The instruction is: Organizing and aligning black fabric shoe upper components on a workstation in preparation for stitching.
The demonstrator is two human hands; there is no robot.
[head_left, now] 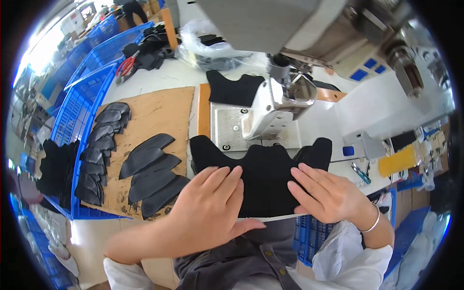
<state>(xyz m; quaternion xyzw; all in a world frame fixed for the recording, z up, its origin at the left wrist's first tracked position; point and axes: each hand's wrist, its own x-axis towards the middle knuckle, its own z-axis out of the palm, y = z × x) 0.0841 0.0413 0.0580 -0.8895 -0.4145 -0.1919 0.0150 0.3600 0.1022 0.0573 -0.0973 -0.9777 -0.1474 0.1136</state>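
A black, shaped fabric piece [267, 181] with a notched far edge lies at the near edge of the white table, in front of the sewing machine [270, 108]. My left hand [208, 200] rests flat on its left part, fingers stretched and thumb out toward the near edge. My right hand [329, 194] lies on its right part, fingers extended, a bracelet on the wrist. Neither hand grips anything. Part of another dark piece shows behind its right side. A similar black piece [234, 89] lies beyond, left of the machine's post.
On the left, a cardboard sheet [157, 108] bears several black leaf-shaped pieces [154, 176]. Blue crates [79, 116] stand beside it. Red-handled scissors [126, 66] and a plastic bag [203, 48] are at the back. Small snips [361, 173] lie at right.
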